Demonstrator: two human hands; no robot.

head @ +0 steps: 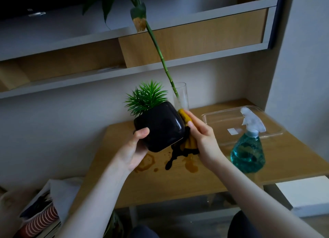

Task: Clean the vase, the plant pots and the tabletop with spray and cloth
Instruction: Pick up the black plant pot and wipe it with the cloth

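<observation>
Left hand [132,148] grips tilted black pot [159,126]; right hand [203,139] presses yellow cloth [185,117] against it; spray bottle [248,148], glass vase [180,95] near.

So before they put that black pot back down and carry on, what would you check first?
1. Left hand grips the black pot securely: ok, held tilted, off the table.
2. Cloth against the pot under the right hand: ok.
3. Landing spot on the tabletop clean: not ok, brown and dark spills lie right below.
4. Glass vase out of the way: cannot tell, it stands just behind the pot.
5. Spray bottle within reach: ok, upright at right.
</observation>
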